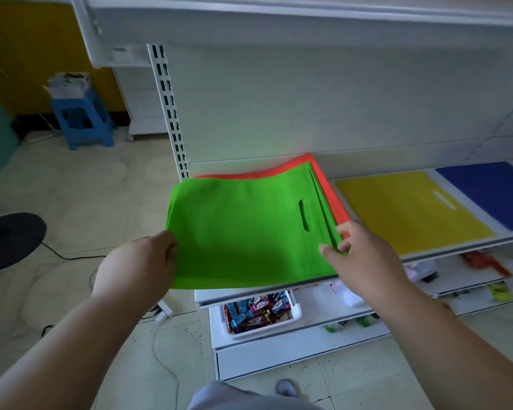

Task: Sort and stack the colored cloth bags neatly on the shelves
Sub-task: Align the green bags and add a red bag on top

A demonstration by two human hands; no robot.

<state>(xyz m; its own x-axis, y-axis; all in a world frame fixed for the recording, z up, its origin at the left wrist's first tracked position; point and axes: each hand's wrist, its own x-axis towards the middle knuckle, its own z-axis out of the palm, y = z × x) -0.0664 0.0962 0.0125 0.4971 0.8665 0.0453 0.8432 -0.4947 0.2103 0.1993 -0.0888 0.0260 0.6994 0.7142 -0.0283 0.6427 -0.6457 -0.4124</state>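
A dim shop aisle with a pale tiled floor [80, 199] and white metal shelving fills the view, a blue plastic stool [82, 119] off at ten o'clock and a dark round fan base [9, 241] at nine. Nearest, at six o'clock, a white bin of wrapped snack bars [259, 313] sits on the lowest tier. Just above it, the left hand [139, 266] grips the left edge of the green bag [243, 229], fingers curled under the cloth; the right hand [365, 255] pinches the right-hand edges at three o'clock, thumb and fingertips closed on the layered green sheets. The green bag is flat, matte non-woven cloth with a stitched hem and an oval die-cut handle slot, and several green layers show at its right side. It overhangs the front lip of the shelf [444, 247] and lies on an orange bag [335, 199], whose edge peeks out at twelve and two o'clock. Farther right, a yellow bag [409, 214] and then a blue bag [492, 193] lie flat, side by side, each alone in its place. By my judgement sorting is well under way: yellow and blue look settled, while green rests on orange and is not squared to the shelf, so those two colours are left to separate and align
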